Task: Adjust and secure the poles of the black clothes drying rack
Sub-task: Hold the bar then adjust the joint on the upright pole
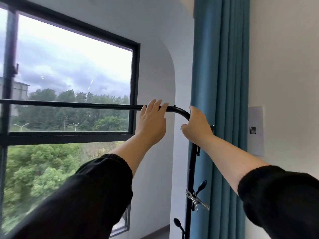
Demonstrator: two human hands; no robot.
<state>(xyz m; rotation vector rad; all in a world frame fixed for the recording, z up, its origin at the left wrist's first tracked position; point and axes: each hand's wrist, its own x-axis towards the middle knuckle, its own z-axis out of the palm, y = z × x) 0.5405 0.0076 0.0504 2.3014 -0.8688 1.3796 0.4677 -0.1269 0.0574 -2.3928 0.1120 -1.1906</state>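
Nearest us, our black sleeves [96,195] reach up. Our left hand [152,121] lies over the clothes rack's top pole [69,104], fingers curled over it just left of the bend. Our right hand [196,125] grips the curved corner where it turns down into the upright pole [190,178], which carries a metal clip [195,199]. Behind stand the blue curtain [222,83] and window [72,75].

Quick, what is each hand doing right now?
Left hand: fingers draped over the top pole, grip loose.
Right hand: at the pole's bend, grip hidden.
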